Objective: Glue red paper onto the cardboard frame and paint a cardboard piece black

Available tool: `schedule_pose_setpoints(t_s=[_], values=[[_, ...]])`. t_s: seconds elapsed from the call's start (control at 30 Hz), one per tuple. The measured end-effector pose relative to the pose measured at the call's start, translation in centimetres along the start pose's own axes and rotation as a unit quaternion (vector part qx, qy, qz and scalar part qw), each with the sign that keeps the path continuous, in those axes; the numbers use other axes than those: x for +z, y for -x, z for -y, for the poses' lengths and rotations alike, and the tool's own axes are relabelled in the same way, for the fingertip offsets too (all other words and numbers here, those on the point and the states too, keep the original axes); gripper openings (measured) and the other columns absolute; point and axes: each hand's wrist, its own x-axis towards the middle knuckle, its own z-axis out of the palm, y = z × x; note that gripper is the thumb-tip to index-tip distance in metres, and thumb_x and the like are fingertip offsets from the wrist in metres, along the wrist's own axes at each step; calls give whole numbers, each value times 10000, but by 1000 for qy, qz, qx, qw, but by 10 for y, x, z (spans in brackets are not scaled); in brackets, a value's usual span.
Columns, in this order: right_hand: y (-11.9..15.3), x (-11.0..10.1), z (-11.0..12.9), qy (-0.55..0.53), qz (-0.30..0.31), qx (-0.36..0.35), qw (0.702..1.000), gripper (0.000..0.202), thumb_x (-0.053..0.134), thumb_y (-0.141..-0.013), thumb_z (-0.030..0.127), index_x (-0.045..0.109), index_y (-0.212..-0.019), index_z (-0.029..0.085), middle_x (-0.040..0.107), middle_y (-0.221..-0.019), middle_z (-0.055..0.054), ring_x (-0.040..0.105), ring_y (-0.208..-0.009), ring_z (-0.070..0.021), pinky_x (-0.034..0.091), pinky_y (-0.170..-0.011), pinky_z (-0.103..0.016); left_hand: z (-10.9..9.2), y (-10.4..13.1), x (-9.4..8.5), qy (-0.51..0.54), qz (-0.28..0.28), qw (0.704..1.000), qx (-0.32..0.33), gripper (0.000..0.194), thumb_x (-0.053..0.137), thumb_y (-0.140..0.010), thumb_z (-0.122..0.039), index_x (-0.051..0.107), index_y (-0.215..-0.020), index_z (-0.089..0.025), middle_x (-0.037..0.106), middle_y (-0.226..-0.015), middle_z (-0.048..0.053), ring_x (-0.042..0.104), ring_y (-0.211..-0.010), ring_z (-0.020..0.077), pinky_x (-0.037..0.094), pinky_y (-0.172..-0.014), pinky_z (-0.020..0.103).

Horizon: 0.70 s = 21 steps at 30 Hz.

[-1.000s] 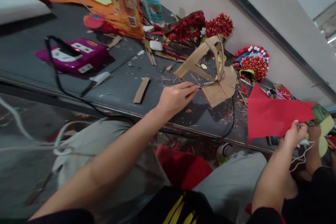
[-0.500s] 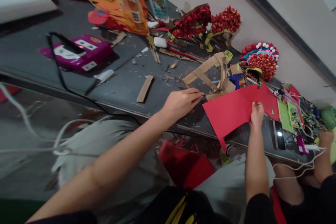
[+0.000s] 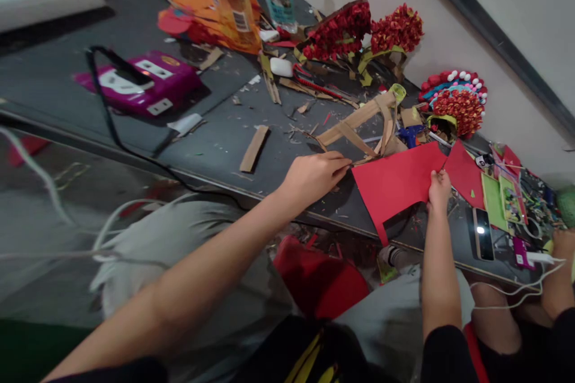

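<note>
My left hand (image 3: 317, 178) is closed in a pinch by the left corner of a red sheet of paper (image 3: 395, 182). What lies between its fingertips is too small to make out. At the sheet's right part, my right hand (image 3: 439, 191) grips the red paper between thumb and fingers. The sheet is held over the table's front edge, a narrow strip hanging from its lower left. Just behind it sits a frame of cardboard strips (image 3: 357, 131), partly covered. A second red piece of paper (image 3: 465, 173) lies right of my right hand.
A cardboard strip (image 3: 254, 148) and a purple power strip (image 3: 144, 84) lie to the left. Bottles (image 3: 233, 6) and red flower-covered pieces (image 3: 341, 30) stand behind. At right are a phone (image 3: 483, 233), a green tray (image 3: 494, 200) and another person's hand (image 3: 563, 245). Scraps litter the table.
The view has shifted slightly, so the table's things appear a little further right. The red sheet's lower strip sits slightly higher. Both hands keep nearly the same places.
</note>
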Motion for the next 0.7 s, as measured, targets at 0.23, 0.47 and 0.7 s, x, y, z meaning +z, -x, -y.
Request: schedule_pose_setpoints(t_s=[0.23, 0.47, 0.7], values=[[-4, 2, -2, -6, 5, 5, 1000, 271, 527, -874, 364, 565, -1024, 140, 611, -954, -32, 599, -802, -125, 522, -719, -317, 0, 1, 2, 1, 5, 1000, -6, 239, 481, -892, -287, 682, -1016, -247, 691, -1054, 6, 678, -867, 205, 462, -527, 247], [-6, 6, 2, -8, 0, -10, 1000, 241, 534, -868, 360, 570, -955, 137, 608, -852, -7, 587, -730, -108, 507, -698, -301, -2, 0, -2, -6, 27, 1000, -14, 255, 462, -899, -293, 679, -1023, -245, 685, -1066, 5, 678, -855, 206, 455, -516, 258], [-4, 7, 4, 9, -12, -30, 999, 267, 523, -758, 413, 525, -854, 164, 596, -730, 1, 578, -677, -131, 474, -680, -287, -5, 0, -7, -5, 47, 998, -33, 250, 464, -893, -290, 669, -1029, -246, 683, -1066, -6, 675, -873, 217, 448, -513, 259]])
